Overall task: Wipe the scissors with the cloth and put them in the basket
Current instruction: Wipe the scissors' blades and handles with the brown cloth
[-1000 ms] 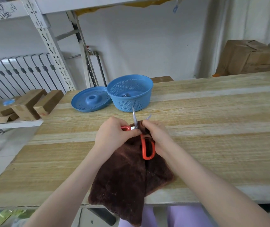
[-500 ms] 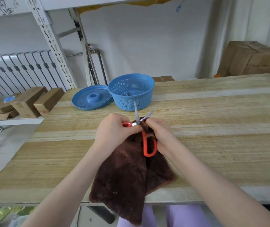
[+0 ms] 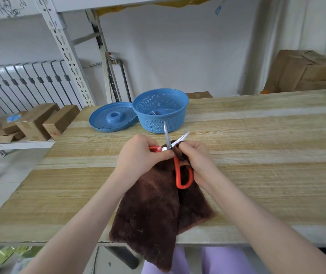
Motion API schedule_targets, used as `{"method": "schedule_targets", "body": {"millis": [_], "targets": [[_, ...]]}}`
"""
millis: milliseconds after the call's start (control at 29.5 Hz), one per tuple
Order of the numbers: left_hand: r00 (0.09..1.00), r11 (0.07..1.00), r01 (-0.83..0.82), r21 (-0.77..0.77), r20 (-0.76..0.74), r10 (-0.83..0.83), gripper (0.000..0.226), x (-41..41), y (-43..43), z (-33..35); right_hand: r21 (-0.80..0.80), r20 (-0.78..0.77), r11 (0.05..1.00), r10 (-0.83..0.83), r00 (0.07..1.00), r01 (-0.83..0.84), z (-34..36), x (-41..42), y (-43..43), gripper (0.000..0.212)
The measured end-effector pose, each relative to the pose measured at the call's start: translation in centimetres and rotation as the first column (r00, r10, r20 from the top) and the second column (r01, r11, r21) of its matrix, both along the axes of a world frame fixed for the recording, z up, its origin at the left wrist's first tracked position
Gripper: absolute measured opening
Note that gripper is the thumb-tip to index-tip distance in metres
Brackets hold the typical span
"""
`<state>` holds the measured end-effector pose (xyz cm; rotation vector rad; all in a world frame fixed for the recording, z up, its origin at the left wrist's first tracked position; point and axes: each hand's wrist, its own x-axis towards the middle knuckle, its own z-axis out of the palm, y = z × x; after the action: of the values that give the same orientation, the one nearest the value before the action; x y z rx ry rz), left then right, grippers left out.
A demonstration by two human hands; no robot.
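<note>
Red-handled scissors (image 3: 178, 171) are held over the wooden table (image 3: 257, 155), blades spread apart and pointing away from me. My left hand (image 3: 138, 155) grips one red handle loop near the pivot. My right hand (image 3: 196, 161) pinches a fold of the brown fluffy cloth (image 3: 154, 212) against the right blade near the pivot. The cloth hangs from my hands, lies on the table and drapes over its near edge. The blue perforated basket (image 3: 161, 112) stands just beyond the blade tips, with some small item inside.
A blue perforated lid (image 3: 112, 117) lies left of the basket. Small cardboard boxes (image 3: 39, 121) sit on a low shelf at the left, beside a metal rack upright (image 3: 67, 50) and a radiator. A large cardboard box (image 3: 304, 72) stands at the far right.
The scissor blades have spread wider apart, and both hands with the scissors have risen slightly toward the basket. My right hand's cloth fold stays pressed at the blade.
</note>
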<state>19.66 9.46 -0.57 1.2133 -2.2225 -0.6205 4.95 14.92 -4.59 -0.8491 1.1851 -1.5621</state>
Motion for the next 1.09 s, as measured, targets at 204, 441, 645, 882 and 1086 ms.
{"method": "schedule_targets", "body": {"millis": [204, 441, 645, 882, 1086], "targets": [[0.998, 0.994, -0.049, -0.093, 0.043, 0.053, 0.055, -0.4, 0.6, -0.3, -0.003, 0.004, 0.999, 0.052, 0.999, -0.052, 0.3, -0.3, 0.1, 0.023], [0.984, 0.971, -0.144, -0.190, 0.079, 0.161, 0.048, -1.3, 1.1, -0.5, 0.014, 0.025, 0.993, -0.119, 0.993, 0.118, 0.6, 1.3, -0.4, 0.027], [0.989, 0.977, -0.125, -0.172, 0.054, 0.136, 0.045, -0.7, -0.1, 0.2, 0.025, 0.019, 0.991, -0.133, 0.991, 0.132, 0.8, 2.1, -0.4, 0.032], [0.989, 0.981, -0.095, -0.170, 0.094, 0.112, 0.059, -0.4, 0.6, 0.0, 0.130, 0.056, 0.974, -0.193, 0.980, 0.184, 1.4, 0.3, -1.2, 0.015], [0.993, 0.983, -0.089, -0.161, 0.062, 0.100, 0.059, -0.3, 0.2, 0.7, 0.093, -0.054, 0.992, -0.080, 0.995, 0.084, 1.2, 0.8, -1.0, 0.016]]}}
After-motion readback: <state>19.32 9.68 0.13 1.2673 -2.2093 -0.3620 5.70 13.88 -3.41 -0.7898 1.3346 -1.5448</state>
